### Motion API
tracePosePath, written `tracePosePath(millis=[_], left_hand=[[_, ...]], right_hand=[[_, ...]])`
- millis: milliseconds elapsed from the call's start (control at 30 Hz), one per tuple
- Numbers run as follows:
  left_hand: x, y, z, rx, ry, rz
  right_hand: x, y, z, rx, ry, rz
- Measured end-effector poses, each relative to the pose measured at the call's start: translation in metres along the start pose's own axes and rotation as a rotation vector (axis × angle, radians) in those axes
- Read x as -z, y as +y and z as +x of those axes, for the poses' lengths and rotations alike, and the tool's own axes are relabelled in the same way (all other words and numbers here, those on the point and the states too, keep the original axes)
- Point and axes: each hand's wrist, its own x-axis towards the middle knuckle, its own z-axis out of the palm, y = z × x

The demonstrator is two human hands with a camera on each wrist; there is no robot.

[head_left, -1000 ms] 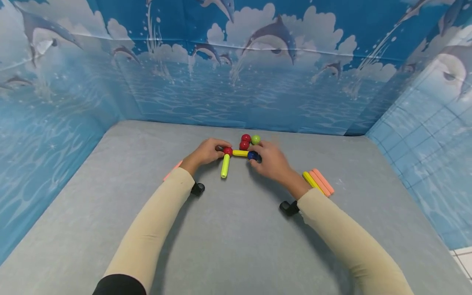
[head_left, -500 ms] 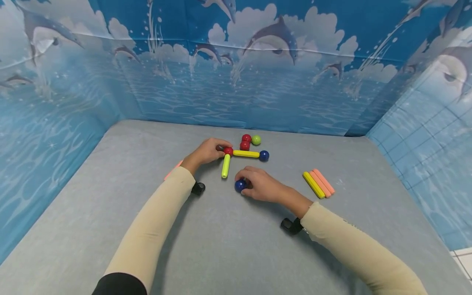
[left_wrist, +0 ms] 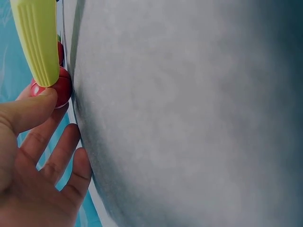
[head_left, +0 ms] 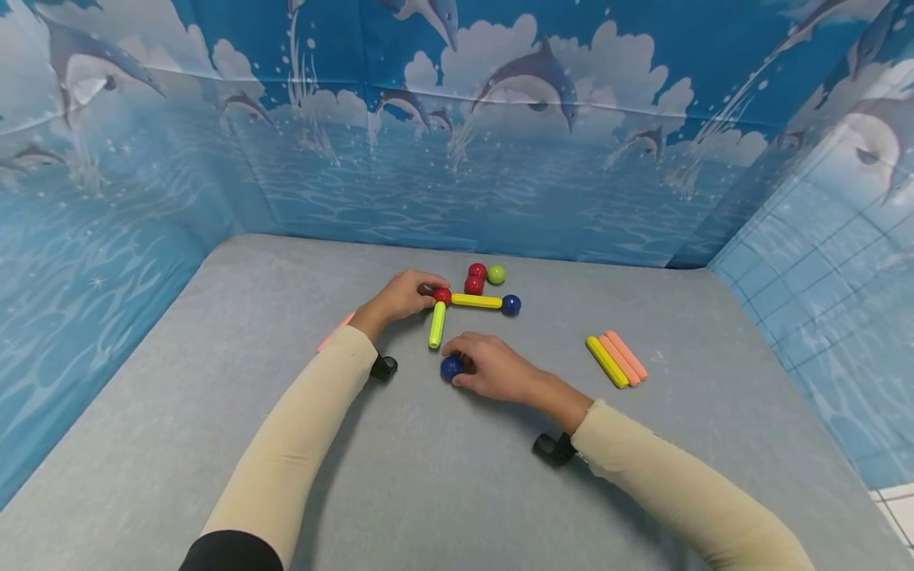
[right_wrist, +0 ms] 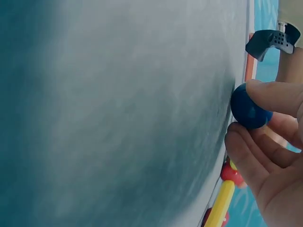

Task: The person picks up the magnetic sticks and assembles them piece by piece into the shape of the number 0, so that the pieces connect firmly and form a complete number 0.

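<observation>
My left hand (head_left: 403,296) pinches a red ball (head_left: 443,296) between thumb and fingers. From that ball a yellow-green stick (head_left: 437,326) points toward me. A yellow stick (head_left: 477,301) runs right from it to a blue ball (head_left: 511,305). In the left wrist view the thumb presses the red ball (left_wrist: 63,90) right by the end of the yellow-green stick (left_wrist: 37,40). My right hand (head_left: 493,368) pinches a second blue ball (head_left: 451,367), close to the near end of the yellow-green stick. The right wrist view shows thumb and fingers around this blue ball (right_wrist: 250,108).
Two red balls (head_left: 474,278) and a green ball (head_left: 496,274) sit behind the yellow stick. To the right lie a yellow stick (head_left: 607,362) and two orange sticks (head_left: 624,355) side by side. An orange piece (head_left: 334,331) shows partly behind my left forearm.
My right hand has left the blue ball at the yellow stick's end, come nearer to me with another blue ball, then shifted slightly left. My left hand stays at the red ball.
</observation>
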Motion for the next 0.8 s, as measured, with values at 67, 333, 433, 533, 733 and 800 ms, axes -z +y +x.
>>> tracePosePath(millis=[67, 333, 433, 533, 733, 800], left_hand=[[0.0, -0.001, 0.0, 0.002, 0.001, -0.002], [0.0, 0.001, 0.0, 0.0, 0.006, 0.008], [0.0, 0.002, -0.001, 0.003, 0.011, 0.011], [0.0, 0.002, -0.002, 0.002, 0.015, 0.006], [-0.002, 0.002, -0.002, -0.009, 0.021, 0.002], [-0.003, 0.002, -0.001, -0.007, 0.023, 0.0]], right_hand=[[-0.002, -0.001, 0.002, -0.011, 0.021, 0.013], [-0.006, -0.003, 0.006, -0.016, 0.024, 0.053], [-0.006, -0.004, 0.006, -0.013, 0.023, 0.055], [-0.007, -0.005, 0.007, -0.028, 0.034, 0.064], [-0.01, -0.008, 0.012, -0.102, 0.111, 0.115], [-0.012, -0.008, 0.014, -0.12, 0.141, 0.129]])
